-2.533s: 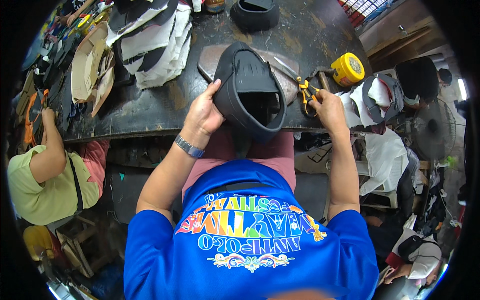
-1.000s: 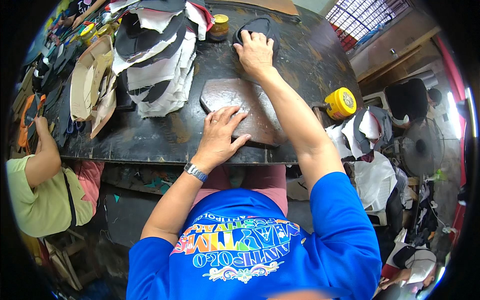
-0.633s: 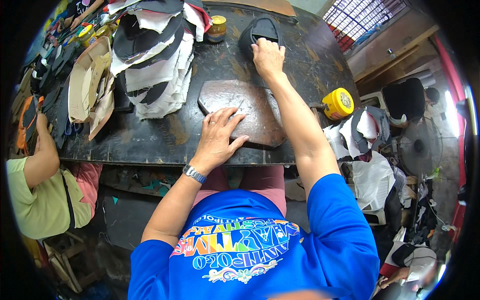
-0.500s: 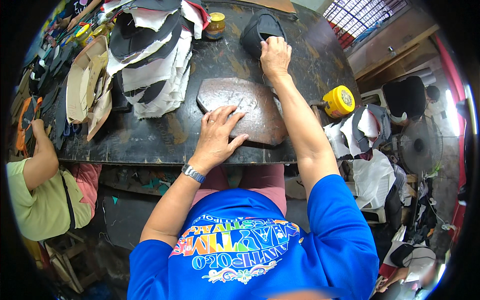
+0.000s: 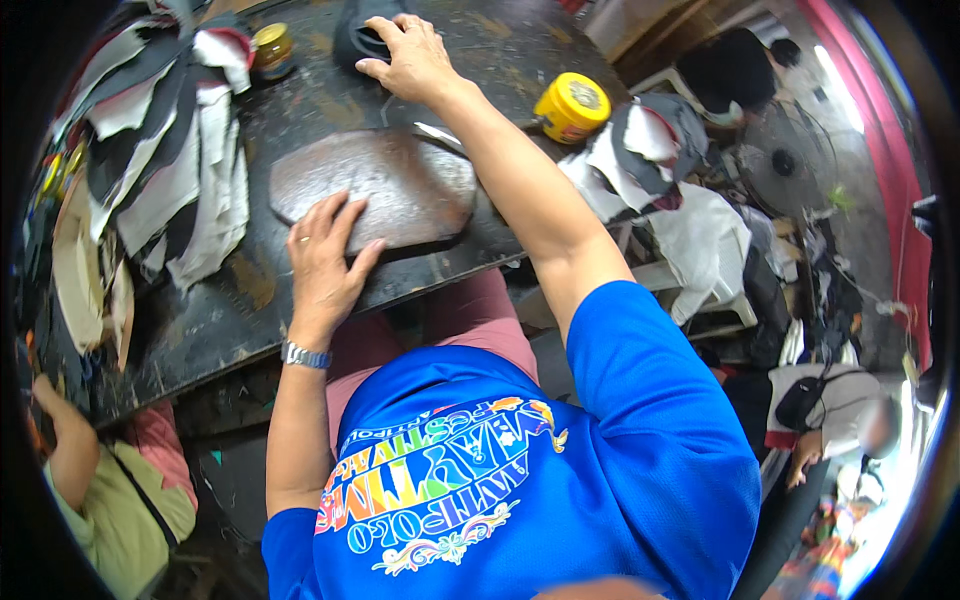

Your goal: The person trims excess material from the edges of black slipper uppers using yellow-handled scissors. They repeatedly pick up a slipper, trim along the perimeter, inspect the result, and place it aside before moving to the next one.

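Note:
My left hand [image 5: 325, 250] lies with fingers spread on the near left edge of a brown, many-sided slab [image 5: 390, 175] with a shiny, worn top. At the table's far side, my right hand [image 5: 415, 60] reaches over a black, rounded, hollow piece [image 5: 353, 42] that looks like a shoe upper. Thumb and fingers of that hand are apart at the piece's right side; whether they touch it is hard to tell. Part of the piece is cut off by the picture's upper edge. A thin pale strip [image 5: 438, 133] lies between the slab and my right forearm.
Stacked black and white cut pieces [image 5: 205, 190] cover the table's left side, with beige pieces [image 5: 78, 265] beside them. A jar [image 5: 272, 52] stands behind. At right are a yellow tub [image 5: 575, 105], more cut pieces [image 5: 625, 160] and a fan [image 5: 785, 160]. Another person [image 5: 120, 500] sits left.
The whole view has turned and shifted, so the table appears further left and tilted. My right hand's fingers, earlier closed on the black piece's rim, have spread apart. My left hand stays on the slab.

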Action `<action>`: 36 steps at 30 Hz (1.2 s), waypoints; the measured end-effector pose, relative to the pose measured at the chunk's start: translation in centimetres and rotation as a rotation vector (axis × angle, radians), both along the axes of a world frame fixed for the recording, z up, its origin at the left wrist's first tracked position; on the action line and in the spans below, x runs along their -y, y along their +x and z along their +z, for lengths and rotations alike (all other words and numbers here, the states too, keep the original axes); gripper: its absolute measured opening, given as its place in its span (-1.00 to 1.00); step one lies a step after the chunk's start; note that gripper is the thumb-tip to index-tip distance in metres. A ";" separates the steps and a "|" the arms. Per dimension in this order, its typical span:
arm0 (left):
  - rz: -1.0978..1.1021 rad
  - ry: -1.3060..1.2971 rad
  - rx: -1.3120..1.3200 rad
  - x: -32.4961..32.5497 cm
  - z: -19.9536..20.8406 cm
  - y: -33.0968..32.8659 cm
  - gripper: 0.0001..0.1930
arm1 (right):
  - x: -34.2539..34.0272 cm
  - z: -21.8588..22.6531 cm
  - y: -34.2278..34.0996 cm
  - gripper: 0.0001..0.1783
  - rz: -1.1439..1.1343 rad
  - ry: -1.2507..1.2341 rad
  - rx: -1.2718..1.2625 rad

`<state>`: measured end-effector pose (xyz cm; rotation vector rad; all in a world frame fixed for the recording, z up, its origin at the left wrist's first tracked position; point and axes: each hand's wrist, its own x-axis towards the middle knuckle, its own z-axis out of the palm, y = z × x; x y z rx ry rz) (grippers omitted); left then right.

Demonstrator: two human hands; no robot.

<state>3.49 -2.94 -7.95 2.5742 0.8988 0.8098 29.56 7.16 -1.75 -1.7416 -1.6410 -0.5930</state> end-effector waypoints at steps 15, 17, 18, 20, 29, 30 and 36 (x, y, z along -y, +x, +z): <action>0.003 0.031 0.005 0.3 -0.3 0.3 -0.52 | 23.1 11.0 29.7 -0.22 -1.186 -0.657 -0.234; 0.004 0.036 0.003 0.2 -0.3 0.3 -0.53 | 22.5 10.1 31.3 -0.22 -1.185 -0.639 -0.345; 0.003 0.040 0.000 0.2 -0.4 0.2 -0.52 | 22.5 10.0 31.9 -0.24 -1.169 -0.605 -0.387; 0.000 0.048 -0.007 0.1 -0.5 0.1 -0.52 | 22.7 9.8 32.7 -0.34 -1.134 -0.482 -0.465; -0.002 0.053 0.002 0.0 -0.7 0.1 -0.52 | 23.3 7.4 35.7 -0.50 -0.926 -0.209 -0.733; -0.007 0.054 0.011 0.0 -0.7 0.0 -0.54 | 23.2 7.6 36.0 -0.53 -0.880 -0.158 -0.829; -0.045 0.074 0.105 0.0 -0.9 -0.6 -0.67 | 24.7 10.8 35.8 -0.81 -0.604 0.118 -1.067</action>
